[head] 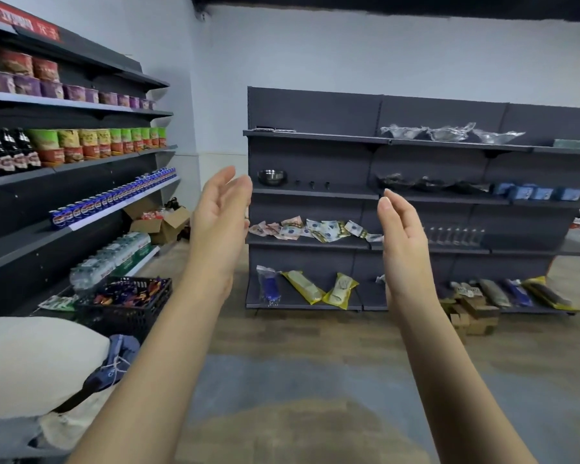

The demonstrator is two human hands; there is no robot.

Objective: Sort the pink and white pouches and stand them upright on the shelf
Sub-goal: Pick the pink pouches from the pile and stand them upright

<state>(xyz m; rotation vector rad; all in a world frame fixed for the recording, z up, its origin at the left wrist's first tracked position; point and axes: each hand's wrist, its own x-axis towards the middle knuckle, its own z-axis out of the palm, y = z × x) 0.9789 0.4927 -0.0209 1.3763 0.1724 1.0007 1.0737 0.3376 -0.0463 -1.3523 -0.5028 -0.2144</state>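
Several pink pouches (271, 228) and white pouches (327, 229) lie flat and jumbled in a row on the third shelf (308, 243) of the dark grey rack ahead. My left hand (220, 212) is raised in front of the row's left end, palm inward, fingers together and empty. My right hand (403, 229) is held up at the row's right end, palm facing left, also empty. Both hands are well short of the rack, apart from the pouches. The right hand hides the last pouches of the row.
Left wall shelves (81, 162) carry cup noodles, bottles and cans. A black crate (128, 303) of snacks stands on the floor at the left. The rack's bottom shelf holds long yellow and blue packs (303, 288). Cardboard boxes (472, 313) sit by its base.
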